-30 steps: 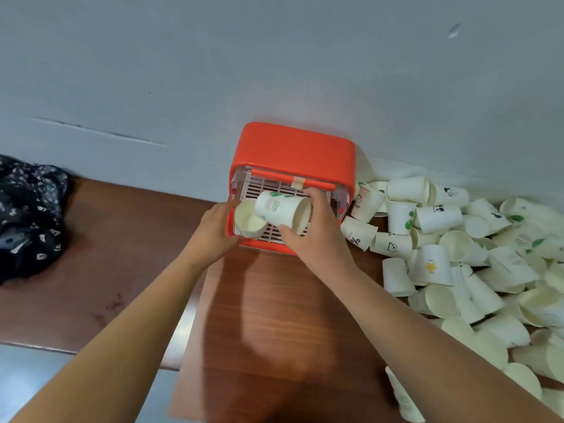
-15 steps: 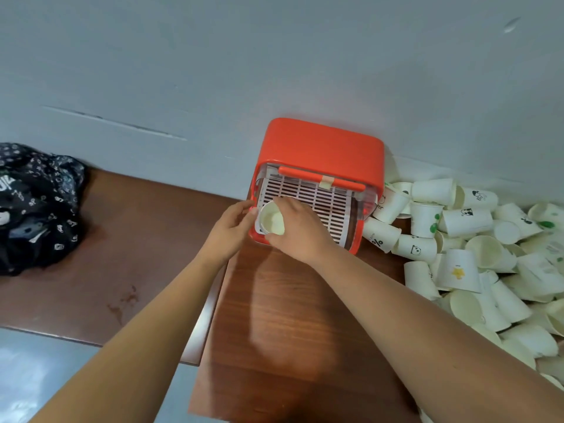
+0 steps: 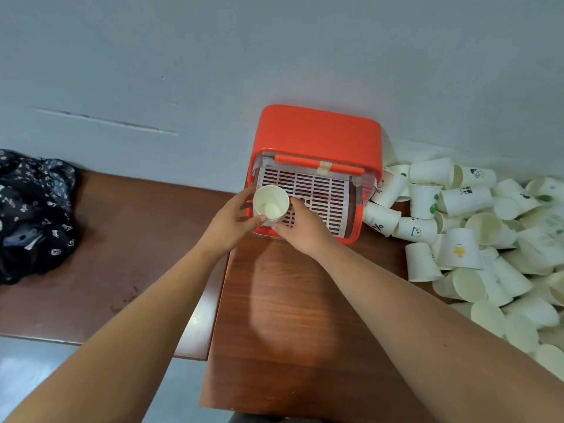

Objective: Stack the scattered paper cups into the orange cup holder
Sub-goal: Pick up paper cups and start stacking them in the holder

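The orange cup holder (image 3: 317, 134) stands against the wall, its white slotted tray (image 3: 317, 196) facing me. A white paper cup (image 3: 271, 204) sits upright, mouth up, at the tray's front left corner; another cup seems nested inside it. My left hand (image 3: 233, 219) grips the cup from the left, thumb against its near side. My right hand (image 3: 303, 232) is at the cup's right and near side, with curled fingers and thumb touching it. A heap of scattered paper cups (image 3: 476, 227) lies to the right of the holder.
The holder and cups rest on a brown wooden table (image 3: 290, 315). A darker, lower surface (image 3: 122, 254) adjoins it on the left and carries a black patterned cloth (image 3: 30, 215). A grey wall rises just behind everything.
My right hand carried a sideways cup down into the cup in my left hand, covered it, then drew back so the open mouth shows. The view shifted left.
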{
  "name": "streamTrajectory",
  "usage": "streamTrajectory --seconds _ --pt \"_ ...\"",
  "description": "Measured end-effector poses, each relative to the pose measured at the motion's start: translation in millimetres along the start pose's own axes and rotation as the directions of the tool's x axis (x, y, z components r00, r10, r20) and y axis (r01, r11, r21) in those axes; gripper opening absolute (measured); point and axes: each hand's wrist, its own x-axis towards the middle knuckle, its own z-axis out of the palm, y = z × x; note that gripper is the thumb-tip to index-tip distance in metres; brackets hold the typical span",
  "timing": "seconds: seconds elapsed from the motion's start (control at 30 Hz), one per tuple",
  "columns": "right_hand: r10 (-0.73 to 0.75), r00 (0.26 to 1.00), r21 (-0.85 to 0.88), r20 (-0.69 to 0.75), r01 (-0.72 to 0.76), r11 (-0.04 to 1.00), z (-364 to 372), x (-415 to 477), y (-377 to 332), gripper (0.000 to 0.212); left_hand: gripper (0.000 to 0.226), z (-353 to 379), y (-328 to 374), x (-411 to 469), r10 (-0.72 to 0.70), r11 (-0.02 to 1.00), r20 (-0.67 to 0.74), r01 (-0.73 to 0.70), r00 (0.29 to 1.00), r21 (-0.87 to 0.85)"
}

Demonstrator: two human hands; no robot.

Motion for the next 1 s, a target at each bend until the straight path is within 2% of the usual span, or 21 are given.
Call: streamTrajectory --seconds 0.1,0.2,0.27,0.33,0.47,0.57,0.7,0.83,0.93,1.0 --pt "0.025 0.998 -0.033 -0.05 -0.026 0.999 -13.9 -21.7 5.1 0.055 0.062 3.2 10.1 -9.9 -0.02 1.0 -0.063 0.021 0.998 0.01" --pt "0.033 0.993 -0.074 -0.117 -0.041 0.996 -30.9 -56.2 22.7 0.052 0.048 9.4 13.6 -25.2 -0.088 0.995 -0.146 0.093 0.985 0.023" --pt "0.076 0.983 -0.112 -0.17 -0.096 0.989 -41.5 -84.0 46.3 0.05 0.035 19.4 8.4 -37.3 -0.096 0.994 -0.147 0.103 0.985 0.042" --pt "0.143 0.961 -0.139 -0.235 -0.179 0.974 -51.4 -112.7 79.3 0.053 0.023 35.7 4.2 -50.6 -0.073 0.995 -0.083 0.078 0.994 0.066" --pt "0.306 0.892 -0.121 -0.332 -0.362 0.924 -73.3 -177.4 141.1 0.057 0.016 82.9 11.7 -67.7 -0.015 0.986 0.085 0.001 0.996 0.167" --pt "0.375 0.826 -0.069 -0.421 -0.441 0.895 -83.5 -224.0 179.5 0.054 0.018 129.8 28.4 -68.5 0.036 0.961 0.204 -0.09 0.978 0.262" --pt "0.442 0.772 0.0 -0.456 -0.497 0.868 -88.0 -274.4 219.8 0.054 0.023 203.8 58.3 -72.6 0.072 0.928 0.36 -0.195 0.93 0.319" --pt "0.497 0.728 0.071 -0.473 -0.531 0.845 -79.0 -320.7 253.4 0.051 0.033 280.8 84.9 -89.3 0.14 0.857 0.535 -0.373 0.833 0.356" --pt "0.493 0.769 0.053 -0.407 -0.519 0.853 -54.2 -344.8 275.4 0.057 0.055 333.1 87.5 -105.5 0.152 0.747 0.685 -0.537 0.712 0.392" --pt "0.499 0.79 0.062 -0.356 -0.513 0.856 -37.5 -353.5 286.9 0.062 0.073 361.7 82.1 -113.6 0.118 0.704 0.739 -0.581 0.663 0.409"
